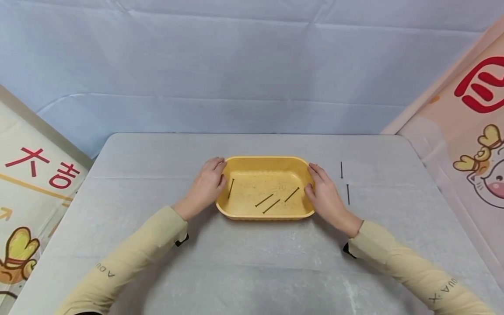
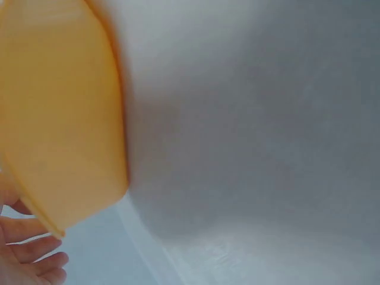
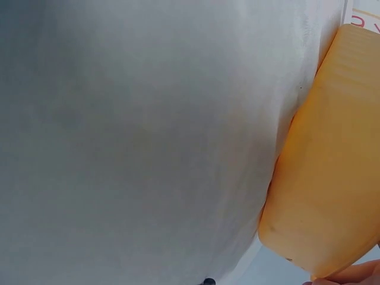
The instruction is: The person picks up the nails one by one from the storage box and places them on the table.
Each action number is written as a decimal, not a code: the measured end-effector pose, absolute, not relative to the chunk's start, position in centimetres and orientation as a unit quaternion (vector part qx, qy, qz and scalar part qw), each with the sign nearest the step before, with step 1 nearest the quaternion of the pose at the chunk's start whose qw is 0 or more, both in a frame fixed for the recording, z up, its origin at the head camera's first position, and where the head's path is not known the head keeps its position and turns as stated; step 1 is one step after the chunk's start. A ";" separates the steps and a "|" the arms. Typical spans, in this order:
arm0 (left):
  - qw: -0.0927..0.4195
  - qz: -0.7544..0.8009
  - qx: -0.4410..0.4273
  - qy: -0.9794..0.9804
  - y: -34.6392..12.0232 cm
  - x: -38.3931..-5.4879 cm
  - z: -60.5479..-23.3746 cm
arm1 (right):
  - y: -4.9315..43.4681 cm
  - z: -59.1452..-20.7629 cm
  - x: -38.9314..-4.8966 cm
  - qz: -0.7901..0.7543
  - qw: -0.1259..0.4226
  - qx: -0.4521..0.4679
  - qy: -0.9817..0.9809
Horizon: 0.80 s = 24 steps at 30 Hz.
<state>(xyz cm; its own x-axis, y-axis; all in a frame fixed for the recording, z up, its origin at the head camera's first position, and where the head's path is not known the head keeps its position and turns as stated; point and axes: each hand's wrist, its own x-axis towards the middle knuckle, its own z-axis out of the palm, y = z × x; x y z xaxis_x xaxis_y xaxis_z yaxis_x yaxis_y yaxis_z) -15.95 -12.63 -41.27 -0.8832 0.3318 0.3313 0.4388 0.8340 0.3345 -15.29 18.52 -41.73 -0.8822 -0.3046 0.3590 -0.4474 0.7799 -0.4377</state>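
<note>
A yellow oblong plastic basin (image 1: 267,217) sits on the table between both hands. My left hand (image 1: 204,188) grips its left end, thumb over the rim and fingers along the outside. At the opposite end, my right hand (image 1: 328,199) holds the rim the same way. Several long dark screws or nails lie loose on the basin floor, one (image 1: 231,188) near the left wall and another (image 1: 292,194) toward the right; they are too small to tell which kind. Both wrist views show the basin's outer wall (image 2: 65,119) from the side, with fingertips (image 2: 44,249) at the rim.
Two more of the dark pieces, one farther back (image 1: 341,169) and one nearer (image 1: 348,194), lie on the grey-covered table (image 1: 267,267) right of the right hand. A pale blue cloth backdrop (image 1: 252,65) hangs behind the table. Printed cloths flank both sides.
</note>
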 end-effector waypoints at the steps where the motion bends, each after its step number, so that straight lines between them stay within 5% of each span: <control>1: 0.135 -0.202 -0.208 -0.948 -12.6 -16.0 -41.1 | 18.5 -41.7 -15.3 0.264 0.135 0.202 -0.933; 24: 0.034 -0.060 -0.280 -0.957 -11.1 -16.7 -37.0 | 18.6 -41.7 -15.1 0.260 0.139 0.210 -0.932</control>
<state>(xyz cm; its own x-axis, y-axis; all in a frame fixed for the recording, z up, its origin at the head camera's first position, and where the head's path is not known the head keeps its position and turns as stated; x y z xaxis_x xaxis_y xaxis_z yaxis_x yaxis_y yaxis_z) -16.71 -11.09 -36.97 -0.8408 0.5322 0.0991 0.5405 0.8358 0.0965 -15.14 18.60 -41.68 -0.8730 -0.3188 0.3691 -0.4639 0.7766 -0.4263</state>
